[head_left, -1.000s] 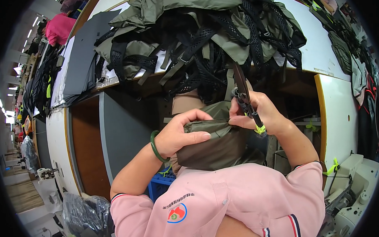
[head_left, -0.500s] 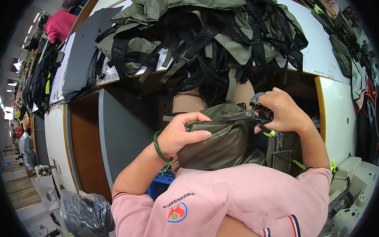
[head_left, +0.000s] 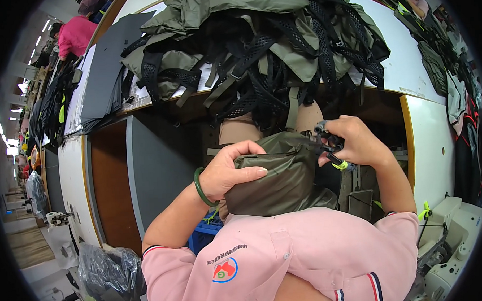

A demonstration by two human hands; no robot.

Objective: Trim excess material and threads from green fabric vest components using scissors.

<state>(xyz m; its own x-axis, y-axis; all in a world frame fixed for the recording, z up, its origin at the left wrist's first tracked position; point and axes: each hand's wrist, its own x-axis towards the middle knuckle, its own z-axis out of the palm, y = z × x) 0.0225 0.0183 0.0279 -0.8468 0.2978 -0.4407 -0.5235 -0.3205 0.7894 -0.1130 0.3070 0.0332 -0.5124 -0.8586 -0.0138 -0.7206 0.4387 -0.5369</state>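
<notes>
An olive-green fabric bag (head_left: 271, 189) lies across my lap. My left hand (head_left: 228, 171) pinches its upper left edge between thumb and fingers, and a green bangle (head_left: 200, 188) circles that wrist. Closed around the handles of dark scissors (head_left: 334, 146), my right hand (head_left: 357, 138) is at the bag's upper right. Grey wrapping and a yellow-green tie show on the handles. The blades point left over the bag's top edge and are blurred, so I cannot tell whether they touch the cloth.
Olive bags with black mesh straps (head_left: 258, 49) heap on the white table (head_left: 408, 75) ahead, straps hanging over its edge. Dark grey sheets (head_left: 103, 70) lie at left. A sewing machine (head_left: 454, 249) stands at lower right, a blue crate (head_left: 204, 234) below. Other people work farther off.
The scissors have shifted slightly right and up, and their blades have turned from lying level to slanting. My left hand stays on the bag's edge.
</notes>
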